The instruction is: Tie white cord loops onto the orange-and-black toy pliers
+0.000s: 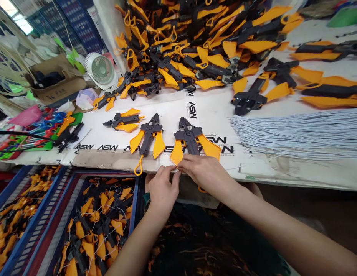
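Illumination: bright and diffuse over the white-covered wooden work table (172, 107), with faint, soft-edged shadows. Glare: the pale window (23, 23), beyond the table's far left corner, is burnt out. Below the front edge, the dark patterned cloth garment (201, 237) loses detail. Focus: the bare left hand (164, 186) and bare right hand (203, 168), at the front edge, are reasonably clear. Distortion: orange-and-black plastic pieces (334, 92) at the right end appear stretched and softened.
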Demonstrator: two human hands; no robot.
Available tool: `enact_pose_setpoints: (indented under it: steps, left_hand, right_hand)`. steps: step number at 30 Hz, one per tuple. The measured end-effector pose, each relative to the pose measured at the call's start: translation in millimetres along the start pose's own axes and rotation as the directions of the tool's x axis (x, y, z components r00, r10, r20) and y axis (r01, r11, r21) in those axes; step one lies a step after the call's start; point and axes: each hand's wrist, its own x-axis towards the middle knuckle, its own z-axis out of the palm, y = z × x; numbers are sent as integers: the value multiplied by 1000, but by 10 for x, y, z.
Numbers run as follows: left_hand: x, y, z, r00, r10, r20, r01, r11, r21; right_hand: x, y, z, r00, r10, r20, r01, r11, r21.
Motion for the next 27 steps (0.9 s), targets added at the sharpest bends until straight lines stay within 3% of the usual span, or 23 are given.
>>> enact_pose_setpoints:
  steps: [3,6,9,12,15,19,21,23,27]
  left_hand:
    - [47,4,-35,998,62,3,-62,995,-84]
    - [61,-40,-122,995,83,64,-67,974,-219]
    - [12,-131,-317,975,-17,223,117,889,-444]
    - [-65,-235,-576,917,-171,360,379,651,-657]
    - [-128,-279,-757,892,-249,378,453,480,-751]
    - [-185,-194,-747,843,-237,482,536,428,-727]
    - [-189,-114,-680,835,-194,516,549,375,-747]
    - [-171,-34,-605,845,-156,512,534,308,-787]
    - [-103,73,-445,898,-190,398,432,196,-880]
  right_hand:
    - [-58,3,5,994,26,-109,-20,998,57]
    - [-109,-19,23,990,25,-138,-20,999,38]
    - [-133,-30,40,990,20,-140,-16,999,33]
    - [-131,-9,44,988,24,-151,-17,999,47]
    - [-121,14,25,988,43,-147,-35,998,55]
    - [-124,-35,-11,983,35,-181,2,980,200]
    - [-127,-105,-1,975,-3,-223,92,916,391]
    - [-123,-194,45,968,-8,-251,162,781,603]
    - [-107,-349,197,952,269,-148,31,397,917]
